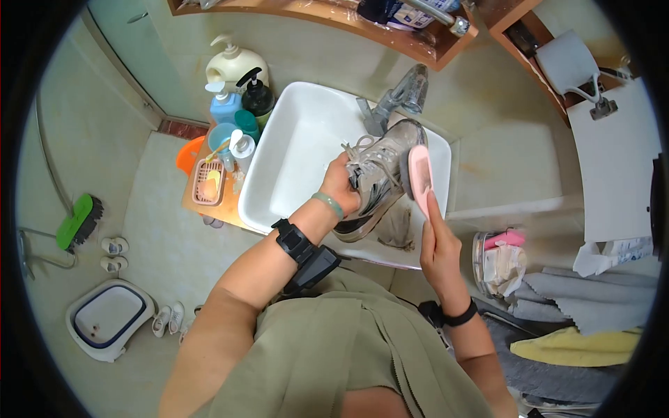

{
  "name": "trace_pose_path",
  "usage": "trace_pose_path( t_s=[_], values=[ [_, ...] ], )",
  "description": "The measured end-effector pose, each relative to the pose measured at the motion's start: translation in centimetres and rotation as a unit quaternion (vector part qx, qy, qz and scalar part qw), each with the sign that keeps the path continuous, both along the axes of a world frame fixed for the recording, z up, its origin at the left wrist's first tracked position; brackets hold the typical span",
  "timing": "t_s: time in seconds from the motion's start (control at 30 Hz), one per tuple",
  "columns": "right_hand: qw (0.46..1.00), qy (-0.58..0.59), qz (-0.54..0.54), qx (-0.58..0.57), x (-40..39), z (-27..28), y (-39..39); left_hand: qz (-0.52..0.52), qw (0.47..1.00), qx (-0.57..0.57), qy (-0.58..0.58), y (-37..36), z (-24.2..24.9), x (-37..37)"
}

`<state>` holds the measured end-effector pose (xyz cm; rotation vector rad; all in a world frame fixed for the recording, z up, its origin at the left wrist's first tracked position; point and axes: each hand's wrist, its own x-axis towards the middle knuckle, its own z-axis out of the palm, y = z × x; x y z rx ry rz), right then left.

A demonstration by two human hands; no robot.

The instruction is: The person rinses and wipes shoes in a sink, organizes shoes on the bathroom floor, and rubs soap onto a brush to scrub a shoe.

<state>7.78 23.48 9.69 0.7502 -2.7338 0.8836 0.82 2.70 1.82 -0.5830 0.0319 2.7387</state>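
Observation:
My left hand (339, 185) is closed around a grey lace-up sneaker (381, 167), holding it tilted over the right side of a white sink (293, 125). In my right hand (440, 244) is a pink scrub brush (421, 174), gripped by its handle. The brush's dark bristles press against the side of the shoe. Just behind the toe stands a metal faucet (401, 97). Under the shoe, near the sink's front edge, lies a brownish, wet-looking piece (397, 226) that I cannot make out clearly.
Pump bottles (258, 97) and a pink soap dish (208, 182) crowd the wooden counter left of the sink. A wooden shelf (320, 21) overhangs the back. Towels (578, 299) hang at right. On the floor at left are a folding basin (110, 317) and a green brush (78, 221).

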Motion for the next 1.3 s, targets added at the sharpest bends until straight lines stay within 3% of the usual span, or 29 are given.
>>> trace_pose_path(
  t_s=[0.07,0.17,0.27,0.33,0.43,0.53,0.6,0.67,0.73,0.8,0.87,0.93,0.97,1.03,1.07,1.13,1.17,1.2,1.23,1.27,1.3],
  values=[
    [1.0,-0.02,0.005,0.018,1.0,-1.0,0.2,-0.017,1.0,0.001,0.011,0.2,0.3,0.6],
    [0.998,0.054,-0.009,0.044,-1.8,-5.3,0.3,0.016,0.999,0.01,0.03,1.5,1.9,1.4],
    [0.996,0.035,-0.083,0.017,-5.4,-3.3,-1.0,0.017,0.998,-0.014,0.051,2.9,0.4,0.8],
    [0.996,0.072,-0.045,-0.007,-3.1,-3.1,-1.2,0.032,0.998,0.011,0.045,2.6,1.4,0.3],
    [0.996,0.072,0.023,0.046,0.8,-3.5,-0.6,0.039,0.998,0.028,0.045,2.3,2.6,0.1],
    [0.997,0.047,-0.007,0.063,-1.5,-4.0,-0.1,-0.008,0.996,0.004,0.087,2.6,2.1,0.9],
    [0.996,0.023,-0.083,-0.009,-4.1,-2.3,-0.6,0.007,0.997,-0.009,0.08,2.5,2.6,0.8],
    [0.996,0.048,-0.076,-0.027,-2.3,-3.1,-0.9,0.006,0.996,-0.003,0.085,2.2,3.0,0.9],
    [0.998,0.029,0.043,-0.028,2.1,-3.2,-1.4,0.013,0.998,0.016,0.059,1.7,2.7,1.1],
    [0.998,0.02,0.056,0.001,0.9,-3.3,-0.5,0.002,0.999,0.003,0.042,1.8,2.8,1.3],
    [0.995,0.045,-0.076,0.049,-3.5,-3.3,0.8,-0.007,0.995,0.018,0.098,2.4,2.1,1.8],
    [0.994,-0.022,-0.097,0.044,-4.1,-1.4,-0.5,0.002,0.997,0.017,0.08,2.5,2.4,2.0],
    [0.988,-0.094,-0.114,0.039,-4.3,-0.9,-1.5,0.02,0.993,0.058,0.099,2.4,1.7,1.8],
    [0.997,0.071,0.033,-0.01,-0.1,-2.6,-1.0,0.039,0.97,0.165,0.174,1.7,1.2,1.7],
    [0.998,0.032,0.052,0.019,1.9,-2.4,-1.0,0.045,0.946,0.224,0.23,1.1,1.1,1.6],
    [0.983,0.083,0.114,0.119,3.4,-3.1,0.5,0.054,0.963,0.166,0.207,2.3,0.6,0.8],
    [0.986,-0.025,0.027,0.165,1.9,-3.0,1.7,0.009,0.997,0.056,0.045,1.8,3.5,2.5],
    [0.968,-0.1,-0.093,0.212,-1.5,-5.2,5.0,0.029,0.996,-0.017,0.079,3.0,2.6,2.5],
    [0.998,-0.002,-0.038,0.057,-3.2,-4.8,4.2,0.014,0.996,-0.012,0.086,4.5,1.1,1.5],
    [0.994,0.055,-0.045,0.085,-6.3,-5.2,5.5,0.045,0.99,-0.127,0.04,5.7,1.0,1.6],
    [0.998,0.03,-0.021,0.057,-7.4,-5.0,5.2,0.06,0.987,-0.104,0.103,6.0,0.0,1.3]
  ],
)
